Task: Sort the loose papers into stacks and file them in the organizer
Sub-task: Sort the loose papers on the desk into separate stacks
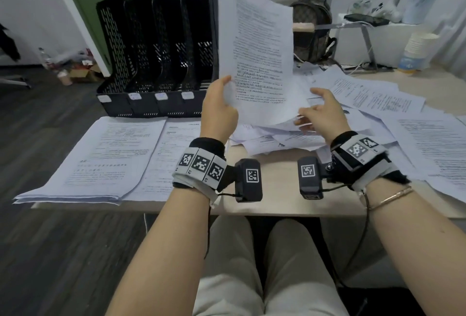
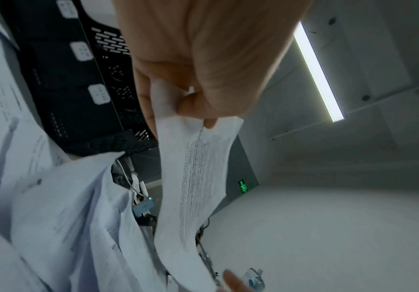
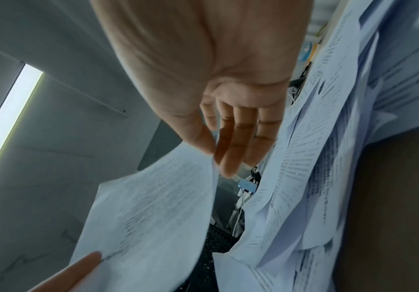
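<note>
The left hand [image 1: 219,111] pinches a printed sheet [image 1: 254,45] by its lower left edge, fingers [image 2: 193,102] clamped on it, and holds it up nearly upright in front of the organizer [image 1: 156,50]. The right hand [image 1: 321,113] hovers just beside the sheet's lower right corner, fingers [image 3: 238,142] spread and holding nothing, above the loose pile [image 1: 365,108].

Progress, as I judge it: early to mid. Two sorted stacks [image 1: 100,154] lie side by side on the bench [image 1: 277,189], near edge, left of the hands & in front of the organizer. Organizer slots look empty from here, so no filing yet. A big mess of loose papers covers the right half of the bench, overlapping every which way.

Still left: most of the pile to sort, incl. the held sheet, then squaring the stacks and filing each in a slot.
</note>
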A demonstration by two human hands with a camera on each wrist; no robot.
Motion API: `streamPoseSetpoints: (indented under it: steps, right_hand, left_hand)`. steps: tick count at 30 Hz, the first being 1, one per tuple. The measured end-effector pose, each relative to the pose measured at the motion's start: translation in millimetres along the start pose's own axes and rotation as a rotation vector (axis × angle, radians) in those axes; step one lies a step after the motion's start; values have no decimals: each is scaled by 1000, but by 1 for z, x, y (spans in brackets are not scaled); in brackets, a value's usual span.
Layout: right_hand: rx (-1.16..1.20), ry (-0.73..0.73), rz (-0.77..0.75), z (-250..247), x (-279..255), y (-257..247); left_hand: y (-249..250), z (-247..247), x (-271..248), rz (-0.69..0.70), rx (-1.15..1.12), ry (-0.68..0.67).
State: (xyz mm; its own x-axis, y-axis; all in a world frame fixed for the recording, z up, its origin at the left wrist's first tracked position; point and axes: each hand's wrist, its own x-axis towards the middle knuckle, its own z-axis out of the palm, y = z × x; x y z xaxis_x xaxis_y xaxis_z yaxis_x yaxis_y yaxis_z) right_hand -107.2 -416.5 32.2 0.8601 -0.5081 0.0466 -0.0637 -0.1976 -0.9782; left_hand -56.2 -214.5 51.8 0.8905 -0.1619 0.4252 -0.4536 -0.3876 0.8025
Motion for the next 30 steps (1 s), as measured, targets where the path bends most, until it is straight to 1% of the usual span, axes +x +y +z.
streamPoseSetpoints:
  steps: [2,4,5,11,14,16,18,20,24,27,30]
  right_hand:
    - [2,2,-48,4,-1,-2]
    - [-17,-15,-77,6,-1,-1]
    - [-25,-23,-82,7,0,0]
    - [-52,-47,-100,2,0,3]
    - [-44,-33,-119,-4,-1,4]
    - [-21,-11,-132,-11,-3,3]
    - [13,0,-143,-20,-6,0]
    - [36,-32,-137,-30,-11,-3]
    - [5,-151,-117,-49,-21,-10]
    - [-11,-159,-127,-67,-25,-13]
    - [1,-114,-134,-90,-29,-14]
  left_hand:
    - [-3,-1,-3,71,59,-79]
    - [-5,-1,-5,82,101,-140]
    - [-6,-2,-6,70,111,-149]
    - [-5,-4,-6,-13,106,-148]
    - [-1,0,-2,-44,104,-161]
    - [3,5,1,-86,98,-140]
    - [7,11,5,-129,71,-91]
    - [11,19,7,-152,12,-51]
    - [27,44,13,-158,-91,6]
    - [44,70,16,-153,-146,-34]
    - [63,97,14,-139,-209,-105]
